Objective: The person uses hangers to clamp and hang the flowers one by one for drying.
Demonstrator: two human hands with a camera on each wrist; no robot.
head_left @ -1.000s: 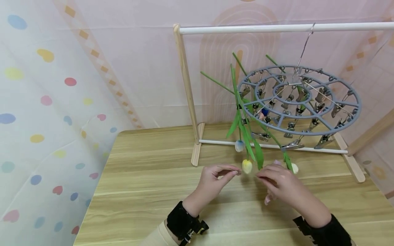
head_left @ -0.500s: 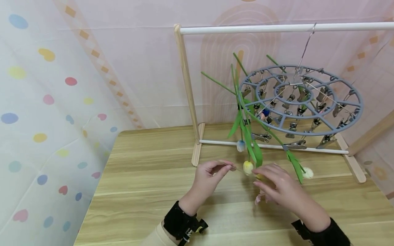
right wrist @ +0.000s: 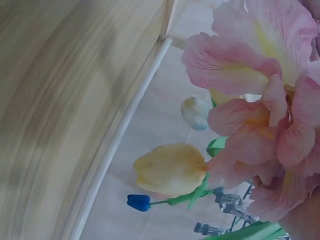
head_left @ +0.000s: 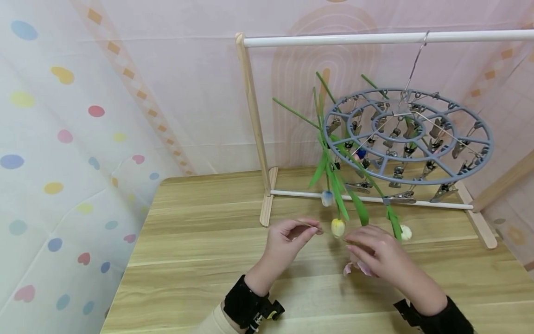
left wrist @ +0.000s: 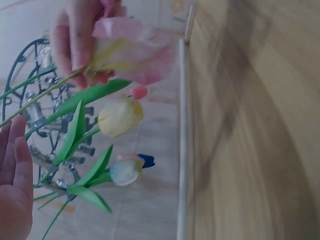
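My right hand [head_left: 377, 253] grips a pink flower [head_left: 358, 267] by the head end, fingers curled round it. Petals poke out under my palm, just above the bench [head_left: 200, 250]. Its thin stem [head_left: 331, 233] runs left toward my left hand [head_left: 288, 239], whose thumb and forefinger are closed on the stem's end. I hold it at both ends so the limp stem stays taut and level.

Landmark is the yellow tulip [head_left: 338, 227]. It hangs head down between my two hands, just above the stem. The pale blue tulip [head_left: 327, 198] hangs above and a bit left of it, and a white bud [head_left: 405, 232] hangs to its right, beyond my right hand. All three dangle upside down because their stems are clipped into the grey round peg hanger [head_left: 409, 139] up and to the right of the yellow tulip. The hanger hooks over the white top rail [head_left: 375, 38] of the wooden rack [head_left: 252, 120], so the blooms hang free of the bench.

Hard to make out:
- The head view barely resolves the stem. The left wrist view shows it better, leading into the pink flower [left wrist: 132, 50] in my right hand [left wrist: 80, 40].
- My left hand [left wrist: 14, 200] is cut off at the edge of the left wrist view, so only its fingers show.
- The right wrist view is filled by the pink flower's petals [right wrist: 260, 90], with my own hand out of sight. The yellow tulip [right wrist: 170, 170] sits behind them.
- A small blue bit [right wrist: 139, 202] sits below the yellow tulip there; I can't tell what it is.
- Which clips hold which stems is lost in the clutter.
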